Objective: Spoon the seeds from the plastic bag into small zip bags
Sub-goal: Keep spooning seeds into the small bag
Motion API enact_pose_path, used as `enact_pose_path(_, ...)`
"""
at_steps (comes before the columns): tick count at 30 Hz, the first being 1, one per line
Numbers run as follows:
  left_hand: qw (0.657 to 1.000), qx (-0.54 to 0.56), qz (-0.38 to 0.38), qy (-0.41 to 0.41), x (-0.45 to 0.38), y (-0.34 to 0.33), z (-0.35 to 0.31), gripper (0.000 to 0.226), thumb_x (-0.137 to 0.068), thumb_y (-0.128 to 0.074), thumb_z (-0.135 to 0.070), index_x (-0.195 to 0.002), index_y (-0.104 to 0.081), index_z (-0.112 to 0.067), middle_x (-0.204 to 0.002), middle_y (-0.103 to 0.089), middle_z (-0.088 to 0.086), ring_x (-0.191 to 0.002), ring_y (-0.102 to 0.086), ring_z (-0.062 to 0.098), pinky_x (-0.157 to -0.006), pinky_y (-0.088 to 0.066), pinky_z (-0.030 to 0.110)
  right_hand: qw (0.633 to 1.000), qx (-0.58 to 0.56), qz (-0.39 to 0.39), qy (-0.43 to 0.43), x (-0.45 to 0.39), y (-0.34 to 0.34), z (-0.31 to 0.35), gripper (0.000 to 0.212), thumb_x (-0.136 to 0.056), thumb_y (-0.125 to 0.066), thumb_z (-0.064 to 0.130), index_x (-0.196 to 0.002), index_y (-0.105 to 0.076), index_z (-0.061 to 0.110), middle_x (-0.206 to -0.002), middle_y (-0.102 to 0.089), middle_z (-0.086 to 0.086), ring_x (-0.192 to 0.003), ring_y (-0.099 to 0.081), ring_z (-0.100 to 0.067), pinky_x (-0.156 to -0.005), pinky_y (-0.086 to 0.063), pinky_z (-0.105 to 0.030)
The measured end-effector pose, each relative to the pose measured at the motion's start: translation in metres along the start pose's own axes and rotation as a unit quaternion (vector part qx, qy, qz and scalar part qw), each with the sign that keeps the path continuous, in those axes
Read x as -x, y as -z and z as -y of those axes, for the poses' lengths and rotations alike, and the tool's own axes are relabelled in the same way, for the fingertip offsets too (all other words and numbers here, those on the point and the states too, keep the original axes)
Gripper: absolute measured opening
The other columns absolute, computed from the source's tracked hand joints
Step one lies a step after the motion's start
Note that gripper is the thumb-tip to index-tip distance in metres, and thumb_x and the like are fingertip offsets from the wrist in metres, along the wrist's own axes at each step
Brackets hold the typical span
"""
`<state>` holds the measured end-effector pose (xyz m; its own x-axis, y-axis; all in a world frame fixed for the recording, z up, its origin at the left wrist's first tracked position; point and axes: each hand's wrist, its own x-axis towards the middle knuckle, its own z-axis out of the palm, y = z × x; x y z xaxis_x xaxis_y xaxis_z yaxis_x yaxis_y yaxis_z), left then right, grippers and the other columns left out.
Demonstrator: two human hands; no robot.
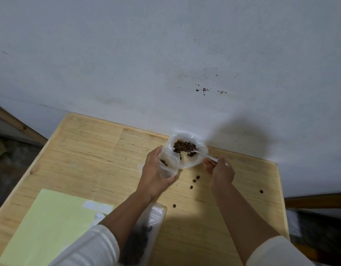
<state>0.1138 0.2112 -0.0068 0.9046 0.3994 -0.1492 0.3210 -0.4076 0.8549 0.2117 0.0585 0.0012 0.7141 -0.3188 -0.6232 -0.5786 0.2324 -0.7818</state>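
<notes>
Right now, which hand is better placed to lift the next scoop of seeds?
The right hand: it holds the spoon, whose tip is in the seed bag. The left hand holds the zip bag.

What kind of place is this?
Probably a plain room at home or a small workshop: a bare wooden table pushed against a scuffed white wall, with loose seeds scattered about.

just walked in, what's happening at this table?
A person is portioning brown seeds. The left hand holds a small clear zip bag open, a few seeds already inside. The right hand holds a pale plastic spoon, its bowl in the seeds inside the open white plastic bag by the wall. Several loose seeds lie spilled on the wooden table.
</notes>
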Motion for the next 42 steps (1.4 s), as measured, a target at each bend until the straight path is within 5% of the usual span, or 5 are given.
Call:
enact_pose_path(14,1.000,-0.007,-0.021,-0.007,0.004,0.001,-0.003,0.103,-0.063,-0.084,-0.035,-0.144,-0.025,-0.015,-0.144,-0.034,0.001,-0.129,-0.036,0.012,-0.102,-0.028,0.016,0.987,0.036,0.125,0.099,0.057,0.024,0.043,0.028,-0.100,-0.040,0.026,-0.083,-0.058,0.012,-0.071,-0.067,-0.010,-0.050,-0.065,-0.011,-0.035,-0.040,-0.018)
enact_pose_path(21,0.999,0.007,-0.039,-0.036,0.009,0.004,-0.010,0.100,-0.063,-0.084,-0.030,-0.143,-0.028,-0.012,-0.143,-0.035,0.003,-0.130,-0.036,0.013,-0.101,-0.026,0.014,0.850,0.260,0.196,0.414,0.092,0.035,0.047,0.021,-0.096,-0.047,0.016,-0.083,-0.063,0.019,-0.065,-0.064,0.001,-0.046,-0.056,-0.006,-0.044,-0.044,-0.017)
enact_pose_path(31,0.994,-0.032,-0.060,-0.080,0.010,0.007,-0.013,0.097,-0.061,-0.086,-0.026,-0.140,-0.032,-0.012,-0.139,-0.040,0.005,-0.130,-0.037,0.016,-0.101,-0.027,0.017,0.742,0.476,0.197,0.430,0.081,0.075,0.027,0.009,-0.079,-0.072,0.025,-0.088,-0.074,0.021,-0.070,-0.065,0.011,-0.066,-0.057,-0.003,-0.061,-0.038,-0.009)
enact_pose_path(37,0.994,-0.040,-0.065,-0.081,0.017,0.003,-0.013,0.095,-0.062,-0.085,-0.022,-0.140,-0.032,-0.012,-0.138,-0.040,0.007,-0.127,-0.039,0.018,-0.101,-0.032,0.024,0.894,0.348,0.136,0.246,0.056,0.099,0.001,0.004,-0.078,-0.072,0.017,-0.081,-0.074,0.019,-0.067,-0.067,0.006,-0.059,-0.056,-0.004,-0.059,-0.043,-0.018)
enact_pose_path(42,0.994,-0.046,-0.073,-0.068,0.022,-0.001,-0.010,0.094,-0.063,-0.085,-0.024,-0.140,-0.034,-0.012,-0.137,-0.041,0.005,-0.126,-0.038,0.014,-0.101,-0.029,0.019,0.941,0.310,0.026,0.135,0.021,0.110,-0.022,0.005,-0.078,-0.072,0.018,-0.083,-0.074,0.018,-0.077,-0.068,0.001,-0.073,-0.061,-0.015,-0.061,-0.043,-0.021)
